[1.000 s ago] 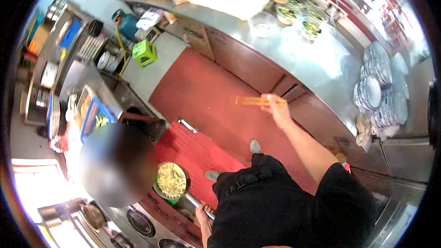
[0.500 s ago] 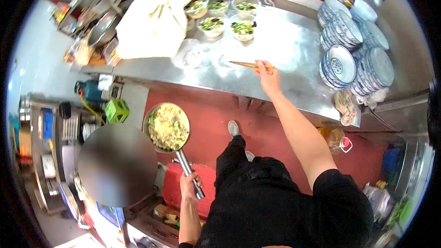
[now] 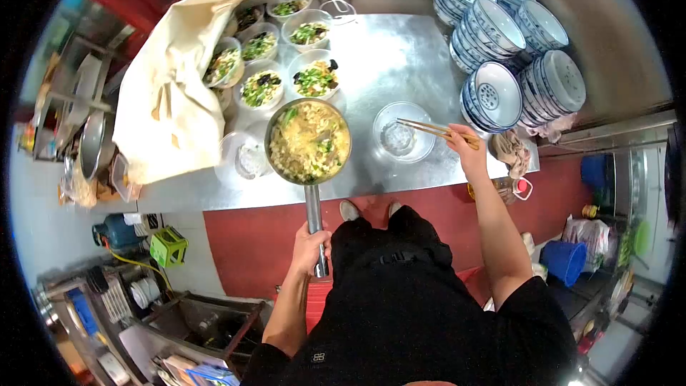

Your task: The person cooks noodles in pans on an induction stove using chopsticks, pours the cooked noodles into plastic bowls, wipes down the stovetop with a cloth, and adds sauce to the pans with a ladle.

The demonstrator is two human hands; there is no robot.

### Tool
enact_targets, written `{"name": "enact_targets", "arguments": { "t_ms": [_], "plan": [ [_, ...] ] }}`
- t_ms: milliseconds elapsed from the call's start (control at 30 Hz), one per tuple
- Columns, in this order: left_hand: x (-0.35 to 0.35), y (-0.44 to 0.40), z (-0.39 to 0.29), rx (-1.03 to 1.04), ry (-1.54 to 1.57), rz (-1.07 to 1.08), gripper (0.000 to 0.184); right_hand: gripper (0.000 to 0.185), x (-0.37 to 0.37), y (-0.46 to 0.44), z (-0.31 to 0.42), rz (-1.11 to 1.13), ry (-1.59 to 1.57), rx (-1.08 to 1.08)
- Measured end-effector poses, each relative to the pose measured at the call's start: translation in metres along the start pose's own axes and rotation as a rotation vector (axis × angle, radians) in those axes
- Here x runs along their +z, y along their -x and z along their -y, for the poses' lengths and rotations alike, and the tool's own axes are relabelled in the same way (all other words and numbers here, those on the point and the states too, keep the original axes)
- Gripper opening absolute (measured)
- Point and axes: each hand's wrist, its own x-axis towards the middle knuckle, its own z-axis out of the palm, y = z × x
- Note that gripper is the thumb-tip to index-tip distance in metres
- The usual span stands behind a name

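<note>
Pan (image 3: 313,206) occupies the left hand (image 3: 309,249) and chopsticks (image 3: 431,127) the right hand (image 3: 468,154), a pale logo (image 3: 319,357) marking the shirt (image 3: 407,322).

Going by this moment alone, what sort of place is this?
Most likely a restaurant or takeaway kitchen. Filled plastic tubs are grouped on a steel counter, patterned bowls stand in several stacks at its right, and the left hand holds a pan of cooked-looking food.

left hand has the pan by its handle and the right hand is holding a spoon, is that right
The right hand holds chopsticks, not a spoon, as the head view shows; the left hand does have the pan by its handle.
</note>
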Motion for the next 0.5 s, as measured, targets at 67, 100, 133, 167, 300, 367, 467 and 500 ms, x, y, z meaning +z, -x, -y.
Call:
{"name": "enact_targets", "arguments": {
  "t_ms": [67,100,133,167,300,367,467,500],
  "plan": [
    [0.016,-0.016,-0.016,-0.024,-0.037,0.038,0.021,0.025,-0.009,-0.014,-0.002,-0.013,-0.018,-0.011],
    [0.021,-0.019,-0.021,-0.038,-0.059,0.062,0.022,0.025,-0.008,-0.015,-0.004,-0.022,-0.02,-0.001],
    [0.029,-0.028,-0.024,-0.029,-0.076,0.083,0.02,0.025,-0.009,-0.023,-0.006,-0.001,-0.057,0.01],
    [0.037,-0.034,-0.028,-0.03,-0.079,0.079,0.02,0.024,-0.008,-0.029,-0.008,0.026,-0.094,0.017],
    [0.075,-0.051,-0.036,-0.046,-0.089,0.066,0.017,0.024,0.0,-0.046,-0.016,0.09,-0.199,0.072],
    [0.089,-0.058,-0.04,-0.082,-0.114,0.074,0.017,0.024,0.001,-0.051,-0.018,0.109,-0.182,0.082],
    [0.103,-0.068,-0.044,-0.051,-0.137,0.076,0.02,0.025,-0.003,-0.056,-0.021,0.199,-0.183,0.142],
    [0.108,-0.071,-0.046,-0.04,-0.136,0.081,0.021,0.025,-0.007,-0.057,-0.015,0.2,-0.192,0.14]
  ]
}}
